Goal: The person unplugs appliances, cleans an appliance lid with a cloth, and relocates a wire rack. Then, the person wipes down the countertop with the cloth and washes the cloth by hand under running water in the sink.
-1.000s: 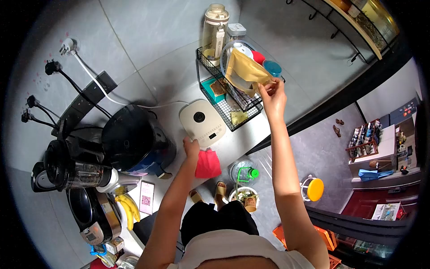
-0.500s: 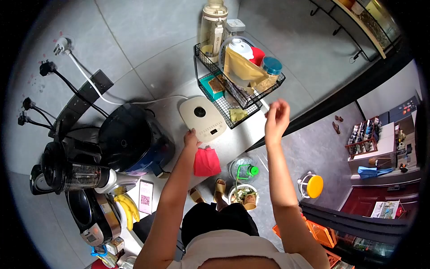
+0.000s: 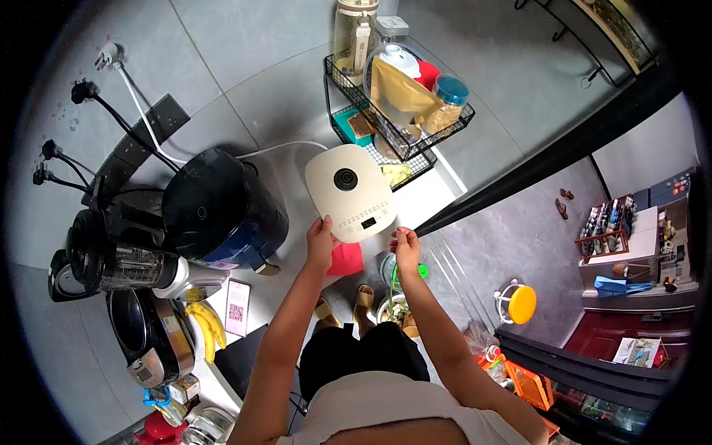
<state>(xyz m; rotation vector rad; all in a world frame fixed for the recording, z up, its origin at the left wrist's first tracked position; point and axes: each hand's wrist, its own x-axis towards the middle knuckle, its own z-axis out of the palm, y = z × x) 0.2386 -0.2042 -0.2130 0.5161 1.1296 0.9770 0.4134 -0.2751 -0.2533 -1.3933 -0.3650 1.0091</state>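
A cream kettle power base with a round black connector and a small dark display is tilted up over the counter. My left hand is closed on its lower left corner, thumb on top. Close by the lower right corner, my right hand has its fingers curled together; whether they grip the edge or anything else is hidden. Beneath the base, a red cloth lies at the counter's edge, partly covered. A white cord runs behind the base towards the wall socket.
A two-tier black wire rack with jars and bags stands behind. To the left are a dark air fryer, a blender, a rice cooker, bananas and a phone. A yellow stool stands on the floor.
The base has come up off the counter and shifted right, held by my left hand. My right hand has moved from beside the rack down and left to the base's right corner.
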